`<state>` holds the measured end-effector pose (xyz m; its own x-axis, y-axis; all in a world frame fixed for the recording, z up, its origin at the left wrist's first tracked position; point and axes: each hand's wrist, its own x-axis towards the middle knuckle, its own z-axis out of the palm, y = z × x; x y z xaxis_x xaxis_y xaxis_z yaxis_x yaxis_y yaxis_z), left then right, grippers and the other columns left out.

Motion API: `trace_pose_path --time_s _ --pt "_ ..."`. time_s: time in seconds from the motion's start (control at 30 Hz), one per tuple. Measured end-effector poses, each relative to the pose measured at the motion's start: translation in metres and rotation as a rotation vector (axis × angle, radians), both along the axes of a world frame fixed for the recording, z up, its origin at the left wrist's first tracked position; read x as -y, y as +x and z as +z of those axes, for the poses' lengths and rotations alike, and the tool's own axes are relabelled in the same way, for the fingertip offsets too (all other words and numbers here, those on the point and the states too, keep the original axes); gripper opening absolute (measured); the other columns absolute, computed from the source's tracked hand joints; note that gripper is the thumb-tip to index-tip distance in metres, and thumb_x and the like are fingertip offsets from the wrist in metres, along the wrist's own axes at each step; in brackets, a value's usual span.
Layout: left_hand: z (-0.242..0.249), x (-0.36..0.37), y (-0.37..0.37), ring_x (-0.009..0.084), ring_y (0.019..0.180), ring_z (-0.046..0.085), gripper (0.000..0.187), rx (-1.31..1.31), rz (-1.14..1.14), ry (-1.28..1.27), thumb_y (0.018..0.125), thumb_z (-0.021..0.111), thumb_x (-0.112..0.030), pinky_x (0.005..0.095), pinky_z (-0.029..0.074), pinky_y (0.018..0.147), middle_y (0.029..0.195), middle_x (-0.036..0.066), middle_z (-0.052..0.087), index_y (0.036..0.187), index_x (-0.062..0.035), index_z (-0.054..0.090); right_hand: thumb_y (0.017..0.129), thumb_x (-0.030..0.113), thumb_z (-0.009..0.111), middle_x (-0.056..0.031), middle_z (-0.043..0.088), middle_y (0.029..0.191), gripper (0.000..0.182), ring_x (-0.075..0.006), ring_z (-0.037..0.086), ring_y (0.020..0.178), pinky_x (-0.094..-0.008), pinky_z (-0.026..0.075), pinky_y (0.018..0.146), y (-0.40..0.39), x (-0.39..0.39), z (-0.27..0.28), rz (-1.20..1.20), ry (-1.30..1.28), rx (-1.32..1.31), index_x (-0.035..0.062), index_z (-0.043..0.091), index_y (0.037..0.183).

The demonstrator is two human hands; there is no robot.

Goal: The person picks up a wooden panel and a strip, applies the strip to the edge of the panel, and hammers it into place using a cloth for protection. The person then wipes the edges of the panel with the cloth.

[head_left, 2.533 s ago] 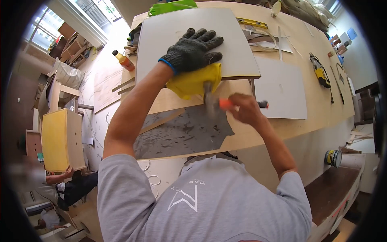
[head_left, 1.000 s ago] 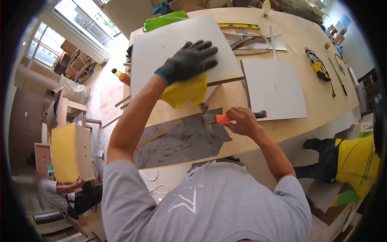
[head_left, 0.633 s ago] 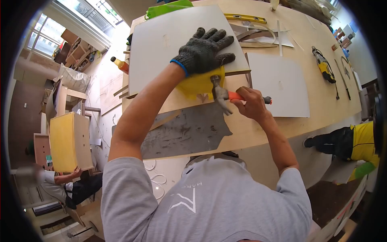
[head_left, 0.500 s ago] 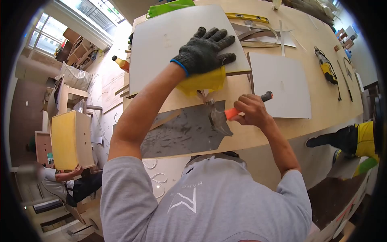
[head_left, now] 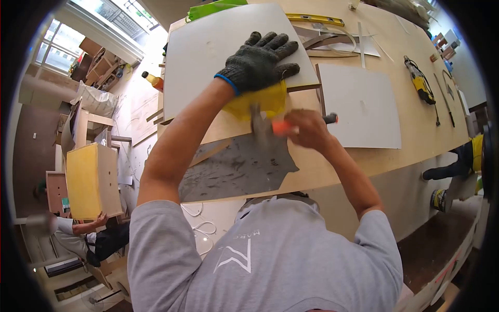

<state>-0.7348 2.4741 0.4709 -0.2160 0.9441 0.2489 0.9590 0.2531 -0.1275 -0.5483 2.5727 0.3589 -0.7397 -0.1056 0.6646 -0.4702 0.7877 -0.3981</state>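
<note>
My left hand (head_left: 257,62), in a dark knit glove with a blue cuff, lies spread flat on a white panel (head_left: 200,57) near its front edge. My bare right hand (head_left: 307,129) is wrapped round the orange and black handle of a claw hammer (head_left: 261,127). Motion blurs the hammer's head, which overlaps a yellow cloth (head_left: 270,99) that hangs at the panel's front edge, below my gloved palm. Under the hammer a dark grey, smudged sheet (head_left: 239,166) lies on the wooden tabletop.
Another white panel (head_left: 358,106) lies to the right. Beyond are a yellow spirit level (head_left: 314,20), curved strips, and a yellow power tool (head_left: 420,83) with its cord. At left a person (head_left: 86,234) holds a yellow-faced box (head_left: 86,179). Another person's leg (head_left: 444,169) shows at far right.
The hammer and my right hand have moved left and up toward the yellow cloth. My left hand stays on the panel. The person at far right has moved further right.
</note>
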Motion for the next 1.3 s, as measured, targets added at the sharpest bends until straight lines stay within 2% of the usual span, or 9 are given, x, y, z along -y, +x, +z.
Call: trace_pose_path --time_s 0.03,0.13,0.23,0.37,0.5,0.67,0.8,1.13,1.3 --pt "-0.003 -0.001 0.001 0.031 0.145 0.029 0.061 0.01 -0.006 0.001 0.099 0.043 -0.049 0.0445 0.018 0.121 0.155 0.015 0.035 0.149 -0.0152 0.039 0.08 0.036 0.075 -0.009 0.058 0.07 0.033 -0.0316 0.059 0.062 -0.0405 0.048 0.059 -0.002 -0.003 0.002 -0.097 -0.025 0.143 0.0088 0.056 0.077" --pt "0.001 0.002 -0.003 0.0307 0.146 0.028 0.06 0.008 0.005 -0.003 0.099 0.043 -0.049 0.0442 0.018 0.121 0.155 0.015 0.035 0.15 -0.0153 0.039 0.081 0.035 0.074 -0.0092 0.058 0.071 0.033 -0.0317 0.059 0.062 -0.0407 0.047 0.059 0.012 -0.006 0.017 0.044 0.147 0.061 0.0088 0.055 0.077" --pt "0.002 0.0 0.0 0.0304 0.146 0.028 0.06 0.02 0.008 -0.017 0.1 0.043 -0.048 0.0438 0.018 0.121 0.156 0.014 0.033 0.149 -0.0142 0.039 0.081 0.038 0.074 -0.0078 0.058 0.07 0.036 -0.0301 0.059 0.061 -0.0407 0.046 0.057 0.014 -0.026 0.007 -0.14 -0.045 0.138 0.009 0.054 0.075" --pt "0.002 0.0 -0.001 0.0308 0.146 0.028 0.059 0.034 -0.003 -0.004 0.1 0.043 -0.046 0.043 0.017 0.121 0.156 0.015 0.034 0.148 -0.013 0.04 0.08 0.036 0.076 -0.009 0.057 0.068 0.037 -0.0324 0.058 0.061 -0.0408 0.046 0.056 0.035 -0.036 0.022 0.018 0.11 0.089 0.0072 0.053 0.075" --pt "-0.002 0.0 -0.005 0.0329 0.143 0.032 0.057 -0.034 -0.071 0.01 0.099 0.046 -0.043 0.0455 0.02 0.12 0.153 0.017 0.037 0.146 -0.0111 0.043 0.081 0.034 0.077 -0.009 0.056 0.067 0.037 -0.0311 0.057 0.059 -0.0405 0.046 0.053 0.029 -0.048 0.005 -0.183 -0.01 0.092 0.0066 0.053 0.074" --pt "0.011 -0.003 0.003 0.0344 0.143 0.033 0.058 0.04 -0.037 -0.027 0.098 0.047 -0.046 0.048 0.02 0.119 0.153 0.017 0.038 0.146 -0.0116 0.044 0.081 0.051 0.071 -0.0053 0.054 0.065 0.044 -0.0255 0.059 0.059 -0.0372 0.046 0.054 0.056 -0.029 0.023 -0.055 0.157 0.059 0.0102 0.056 0.075" --pt "0.007 -0.027 0.005 0.0345 0.143 0.032 0.06 0.034 -0.027 -0.044 0.098 0.045 -0.051 0.0499 0.019 0.119 0.152 0.017 0.039 0.145 -0.013 0.045 0.082 0.049 0.072 -0.0055 0.051 0.064 0.046 -0.0269 0.055 0.056 -0.0365 0.043 0.053 0.064 -0.028 0.003 -0.095 -0.063 0.147 0.0076 0.053 0.074" --pt "0.006 -0.071 0.021 0.0334 0.141 0.035 0.049 0.011 -0.096 -0.056 0.099 0.046 -0.045 0.0505 0.02 0.118 0.148 0.013 0.046 0.138 -0.0179 0.054 0.079 0.047 0.074 -0.0036 0.055 0.068 0.041 -0.0254 0.06 0.061 -0.0364 0.046 0.054 0.058 -0.061 0.017 -0.12 0.097 0.05 0.0109 0.055 0.074" --pt "0.01 -0.075 0.011 0.03 0.122 0.052 0.034 0.059 -0.158 -0.115 0.099 0.048 -0.039 0.0505 0.026 0.114 0.109 0.01 0.067 0.104 -0.0148 0.072 0.078 0.043 0.077 -0.006 0.054 0.066 0.042 -0.0285 0.058 0.058 -0.0388 0.045 0.053 0.037 -0.098 0.004 -0.111 0.098 0.063 0.0087 0.053 0.074"
